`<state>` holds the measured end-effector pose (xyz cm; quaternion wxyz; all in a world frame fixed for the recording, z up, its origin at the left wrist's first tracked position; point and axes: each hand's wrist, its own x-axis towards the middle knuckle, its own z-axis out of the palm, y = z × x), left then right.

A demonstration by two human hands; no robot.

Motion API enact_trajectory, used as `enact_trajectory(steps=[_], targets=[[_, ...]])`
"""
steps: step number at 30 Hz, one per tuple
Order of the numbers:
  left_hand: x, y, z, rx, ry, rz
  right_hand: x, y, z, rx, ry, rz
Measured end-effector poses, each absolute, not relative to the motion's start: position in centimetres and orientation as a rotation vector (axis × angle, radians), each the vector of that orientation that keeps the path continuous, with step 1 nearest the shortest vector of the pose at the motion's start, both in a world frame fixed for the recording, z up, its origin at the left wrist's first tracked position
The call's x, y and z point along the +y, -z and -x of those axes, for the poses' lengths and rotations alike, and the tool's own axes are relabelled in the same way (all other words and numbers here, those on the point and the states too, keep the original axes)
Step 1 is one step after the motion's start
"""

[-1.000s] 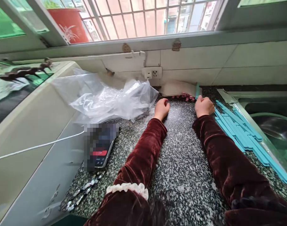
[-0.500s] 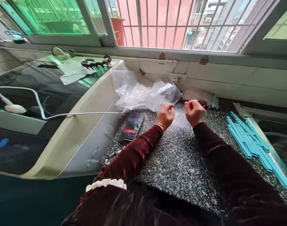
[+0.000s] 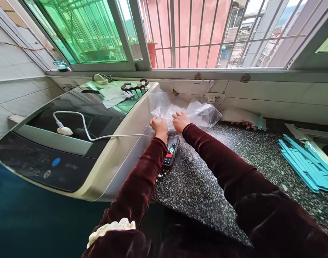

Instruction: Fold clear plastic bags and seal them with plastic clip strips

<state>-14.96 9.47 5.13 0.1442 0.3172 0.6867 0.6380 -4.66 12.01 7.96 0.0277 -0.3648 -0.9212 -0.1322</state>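
Observation:
A crumpled heap of clear plastic bags (image 3: 198,111) lies at the back of the speckled stone counter (image 3: 201,190), against the wall. My left hand (image 3: 159,127) is at the heap's front left edge, its fingers and thumb bent around a bit of the clear plastic. Close beside it, my right hand (image 3: 181,122) reaches over the heap with bent fingers slightly apart, touching the plastic. Just below the hands lies a phone (image 3: 171,150) with its screen lit, partly covered by the left wrist. A white cable (image 3: 126,135) runs to it from the left.
On the left stands a washing machine (image 3: 72,157) bearing a cloth (image 3: 114,97), a dark hair claw (image 3: 135,87) and a white plug (image 3: 65,131). Teal strips (image 3: 306,165) lie at right beside the sink (image 3: 327,143). A wall socket (image 3: 215,98) is behind the heap.
Both hands have moved left and forward, from above the bare counter to the plastic bags. The right hand's closed fingers have loosened. The camera view has turned left.

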Motion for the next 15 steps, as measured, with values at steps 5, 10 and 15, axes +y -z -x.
enact_trajectory(steps=[5,10,15], targets=[[10.3,-5.5,14.5,1.917,-1.732,-0.793,12.5,-7.3,4.2,-2.809,0.382,1.142],[9.5,-6.2,14.0,1.814,-1.807,-0.92,12.3,-8.7,1.9,-2.654,0.495,1.006],[5.3,-6.6,11.5,1.672,-1.746,-1.103,10.3,-10.7,-2.8,-2.533,0.593,0.9]])
